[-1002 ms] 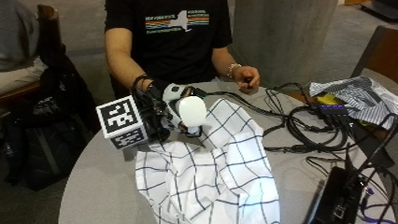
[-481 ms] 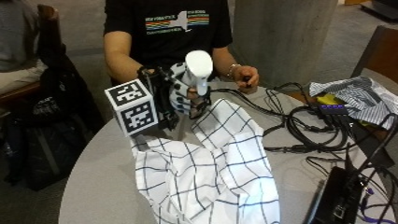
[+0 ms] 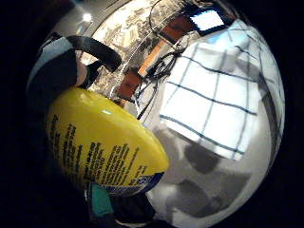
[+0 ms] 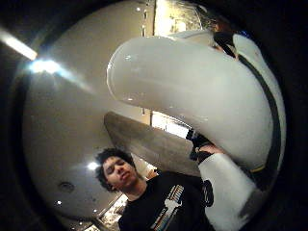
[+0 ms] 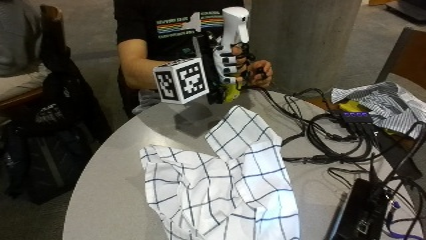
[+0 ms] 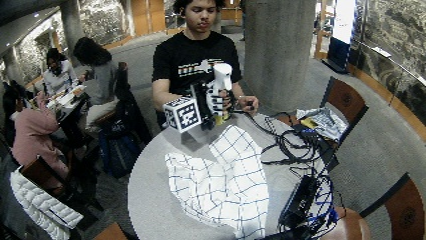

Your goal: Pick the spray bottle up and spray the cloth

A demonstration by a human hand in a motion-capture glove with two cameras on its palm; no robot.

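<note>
Your gloved right hand point(image 5: 223, 65) has its fingers wrapped round the spray bottle point(image 5: 233, 35), held upright above the table's far edge. The checked cloth point(image 5: 229, 185) lies below and nearer; tip the nozzle down toward it.

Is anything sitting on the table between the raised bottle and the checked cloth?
No. In the outside view only bare grey table separates the spray bottle, held in the right hand, from the cloth.
</note>
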